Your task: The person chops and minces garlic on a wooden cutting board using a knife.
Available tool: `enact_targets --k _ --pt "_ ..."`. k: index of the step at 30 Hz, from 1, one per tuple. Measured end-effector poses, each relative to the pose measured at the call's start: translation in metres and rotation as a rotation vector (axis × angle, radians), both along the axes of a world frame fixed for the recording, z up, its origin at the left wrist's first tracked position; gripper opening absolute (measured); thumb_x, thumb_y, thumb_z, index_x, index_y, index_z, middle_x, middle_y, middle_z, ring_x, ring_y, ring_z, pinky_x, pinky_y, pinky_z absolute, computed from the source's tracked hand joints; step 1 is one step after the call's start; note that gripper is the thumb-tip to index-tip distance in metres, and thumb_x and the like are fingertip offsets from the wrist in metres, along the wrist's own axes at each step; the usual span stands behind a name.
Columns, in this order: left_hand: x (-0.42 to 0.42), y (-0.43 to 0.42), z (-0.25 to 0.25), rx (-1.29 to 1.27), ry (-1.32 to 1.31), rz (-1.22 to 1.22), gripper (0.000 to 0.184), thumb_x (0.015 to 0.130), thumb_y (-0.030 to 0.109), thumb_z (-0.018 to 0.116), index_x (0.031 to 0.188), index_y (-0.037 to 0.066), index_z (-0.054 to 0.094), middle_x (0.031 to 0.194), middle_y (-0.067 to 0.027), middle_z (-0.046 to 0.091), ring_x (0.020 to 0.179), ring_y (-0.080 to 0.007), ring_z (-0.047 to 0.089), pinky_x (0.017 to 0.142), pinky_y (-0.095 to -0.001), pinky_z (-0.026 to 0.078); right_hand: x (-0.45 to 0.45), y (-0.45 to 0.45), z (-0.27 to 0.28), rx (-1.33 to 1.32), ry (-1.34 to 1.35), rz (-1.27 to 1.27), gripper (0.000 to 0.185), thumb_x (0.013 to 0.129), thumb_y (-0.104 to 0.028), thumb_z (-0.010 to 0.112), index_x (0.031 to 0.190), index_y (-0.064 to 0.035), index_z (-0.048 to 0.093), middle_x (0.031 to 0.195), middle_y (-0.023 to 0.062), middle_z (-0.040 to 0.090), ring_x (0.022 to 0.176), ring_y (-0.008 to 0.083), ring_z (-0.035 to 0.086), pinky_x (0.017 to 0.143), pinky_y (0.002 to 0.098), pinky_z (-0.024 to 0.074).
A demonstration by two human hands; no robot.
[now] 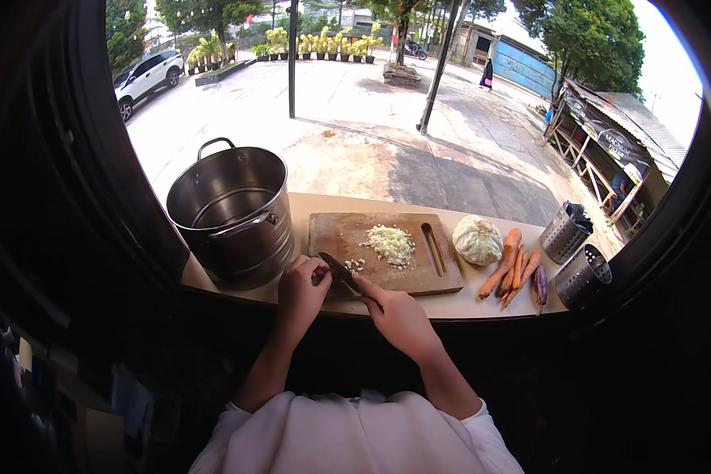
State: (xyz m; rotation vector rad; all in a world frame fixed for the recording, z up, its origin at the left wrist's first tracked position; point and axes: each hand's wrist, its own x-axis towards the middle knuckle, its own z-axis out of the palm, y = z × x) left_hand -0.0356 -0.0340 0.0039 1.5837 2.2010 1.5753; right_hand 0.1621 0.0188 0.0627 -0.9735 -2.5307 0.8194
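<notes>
A wooden cutting board (332,229) lies on the counter, with a pile of finely chopped pale pieces (391,243) near its middle. A few more bits (355,265) lie closer to the knife. My right hand (399,317) is closed round the handle of a knife (338,271), whose dark blade points up and left over the board's front left part. Beside the blade, my left hand (302,286) has its fingers bent together at the board's left front edge. Whatever is between them is too small to make out.
Left of the board stands a large metal pot (249,257). To the right are a cabbage (477,240), several carrots (503,268), a purple root (540,284) and two perforated metal holders (562,237). A paved yard lies beyond the counter (458,308), with a person (487,74) far off.
</notes>
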Motion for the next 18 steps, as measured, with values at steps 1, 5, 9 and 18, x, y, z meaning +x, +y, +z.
enact_targets --k 1,5,9,18 --pt "0.001 -0.001 0.001 -0.011 0.007 0.006 0.009 0.081 0.007 0.077 0.087 0.005 0.07 0.084 -0.0082 0.065 0.078 -0.0247 0.066 0.072 -0.0377 0.052 0.003 0.002 0.001 -0.016 0.023 0.011 0.046 0.1 -0.017 0.058 0.145 -0.022 0.056 0.101 0.0254 0.069 0.095 0.0442 0.066 0.08 0.0472 0.0523" --pt "0.002 0.0 0.001 -0.032 0.026 0.024 0.008 0.083 0.009 0.077 0.086 0.006 0.071 0.084 -0.0076 0.065 0.08 -0.0246 0.066 0.073 -0.0381 0.053 0.014 0.008 0.001 -0.066 0.135 0.007 0.047 0.1 -0.014 0.06 0.146 -0.0179 0.055 0.108 0.026 0.069 0.099 0.0456 0.066 0.083 0.043 0.0526" --pt "0.006 0.005 0.003 0.029 0.027 -0.03 0.006 0.085 0.006 0.074 0.091 0.006 0.071 0.088 -0.0075 0.066 0.082 -0.0255 0.066 0.075 -0.0385 0.053 0.017 0.017 -0.019 -0.028 0.389 -0.011 0.046 0.1 -0.012 0.058 0.146 -0.016 0.055 0.104 0.0234 0.071 0.091 0.046 0.067 0.078 0.0469 0.0531" --pt "0.039 0.013 0.009 -0.062 0.631 -0.113 0.058 0.094 0.017 0.062 0.148 0.036 0.052 0.159 -0.0084 0.035 0.144 -0.0351 0.034 0.118 -0.0649 0.017 0.02 0.027 -0.029 -0.789 0.631 -0.068 0.052 0.107 -0.011 0.049 0.155 -0.0146 0.032 0.07 0.0021 0.053 0.041 0.0059 0.042 0.037 0.021 0.032"
